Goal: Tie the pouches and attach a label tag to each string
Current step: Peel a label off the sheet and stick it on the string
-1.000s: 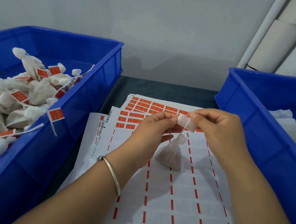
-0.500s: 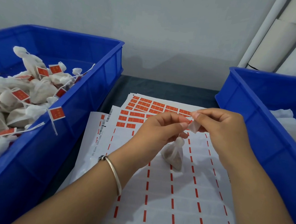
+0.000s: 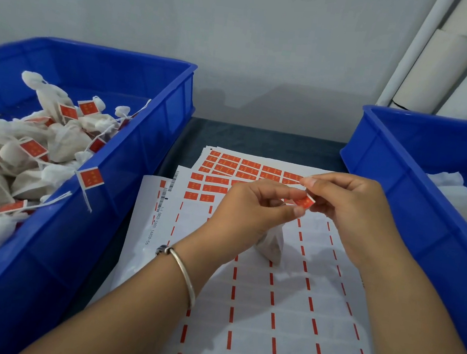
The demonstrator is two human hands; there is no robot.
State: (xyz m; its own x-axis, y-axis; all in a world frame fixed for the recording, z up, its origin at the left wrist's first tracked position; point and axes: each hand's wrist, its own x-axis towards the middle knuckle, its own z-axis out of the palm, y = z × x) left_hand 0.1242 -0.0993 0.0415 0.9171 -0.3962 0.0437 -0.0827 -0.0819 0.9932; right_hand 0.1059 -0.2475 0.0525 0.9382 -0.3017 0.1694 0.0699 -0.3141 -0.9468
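Two hands meet on one small orange tag: the left hand and right hand both pinch it, folding it shut. Below the grip hangs the pouch, light and soft. Judging by its limpness, hold by the string, not the bag.

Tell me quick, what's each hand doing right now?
Left hand: closed, pinching the red label tag.
Right hand: closed, pinching the same tag from the other side.
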